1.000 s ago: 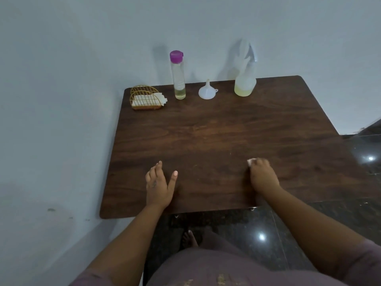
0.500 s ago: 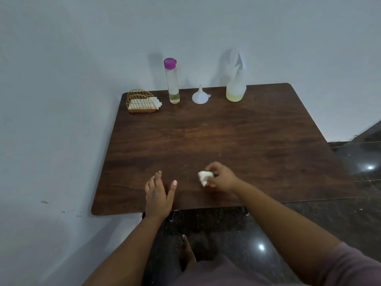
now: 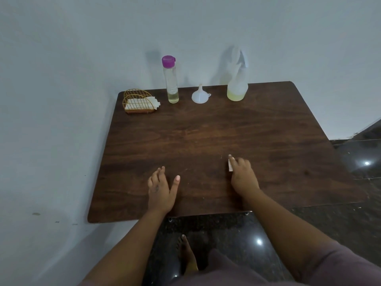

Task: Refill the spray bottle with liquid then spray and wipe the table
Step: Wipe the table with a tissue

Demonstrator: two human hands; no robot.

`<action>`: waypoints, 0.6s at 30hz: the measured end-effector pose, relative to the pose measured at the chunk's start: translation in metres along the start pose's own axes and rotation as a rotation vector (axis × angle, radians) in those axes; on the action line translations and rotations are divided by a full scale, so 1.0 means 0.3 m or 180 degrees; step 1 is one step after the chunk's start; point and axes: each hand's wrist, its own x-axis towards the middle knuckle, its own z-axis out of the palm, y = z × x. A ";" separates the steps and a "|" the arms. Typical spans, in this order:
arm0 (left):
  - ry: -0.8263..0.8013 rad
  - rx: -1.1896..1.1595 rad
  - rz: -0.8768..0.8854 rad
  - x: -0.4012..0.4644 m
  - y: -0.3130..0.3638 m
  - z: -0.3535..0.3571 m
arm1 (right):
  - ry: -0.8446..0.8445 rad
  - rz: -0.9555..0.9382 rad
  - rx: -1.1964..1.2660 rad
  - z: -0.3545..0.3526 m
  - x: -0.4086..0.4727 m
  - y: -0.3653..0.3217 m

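Head view: right hand [image 3: 243,174] gripped tissue [image 3: 230,165], had swept from table [image 3: 206,131] centre back toward 3 o'clock; left hand [image 3: 161,189] stayed flat, fingers spread. Wiping underway.

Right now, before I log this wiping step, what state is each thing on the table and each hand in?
spray bottle: upright, sprayer on, some yellowish liquid at the bottom
refill bottle: upright, purple cap on, nearly empty
funnel: upside down, spout up
napkin holder: holds white napkins
left hand: flat on table
right hand: presses white tissue on table
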 end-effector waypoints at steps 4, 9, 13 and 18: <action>-0.0030 0.0027 0.0021 0.020 -0.006 0.000 | -0.0316 -0.0464 -0.0715 0.020 -0.046 -0.076; -0.0061 0.0052 -0.0033 0.039 -0.025 -0.004 | -0.0463 -0.1118 -0.0122 -0.012 0.106 -0.076; -0.0055 0.0069 0.0004 0.056 -0.041 -0.011 | 0.0430 0.0636 0.0714 -0.061 0.241 -0.010; -0.0054 0.0085 -0.0022 0.071 -0.062 -0.018 | -0.0324 -0.0136 -0.0167 -0.001 0.154 -0.145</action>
